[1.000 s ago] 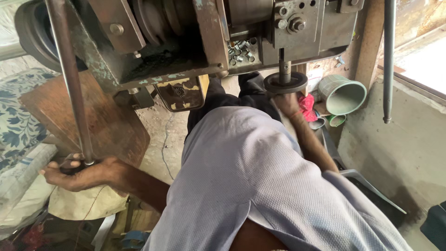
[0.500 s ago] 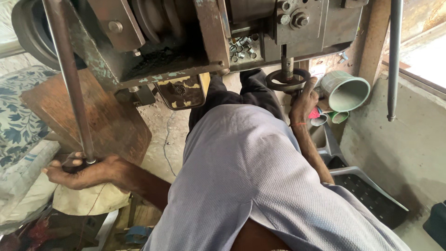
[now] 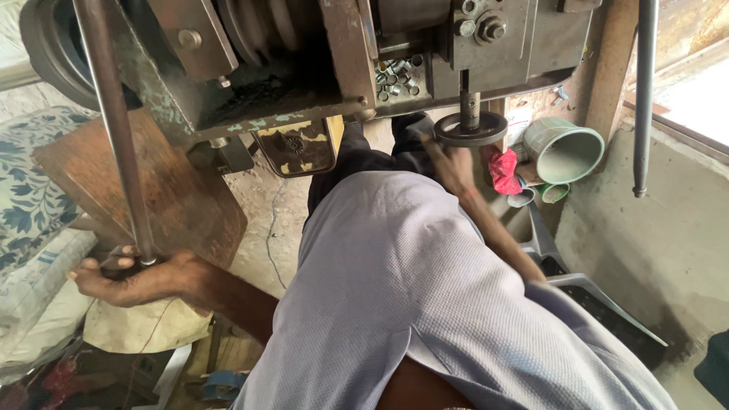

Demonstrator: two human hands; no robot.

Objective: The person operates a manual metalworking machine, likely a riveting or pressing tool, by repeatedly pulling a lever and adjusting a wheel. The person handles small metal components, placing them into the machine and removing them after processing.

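Left hand (image 3: 140, 277): fingers (image 3: 91, 267) clamped around the lower end of one long steel lever (image 3: 114, 129), which rises to the press machine (image 3: 319, 61). Right hand (image 3: 454, 165): fingers reach up just below one round dark die plate (image 3: 471, 129) under the machine's spindle; their closure cannot be told. Right of the plate stand one large green cup (image 3: 563, 149) and one red cloth (image 3: 503, 171). Bare concrete floor (image 3: 266, 228) lies below the machine.
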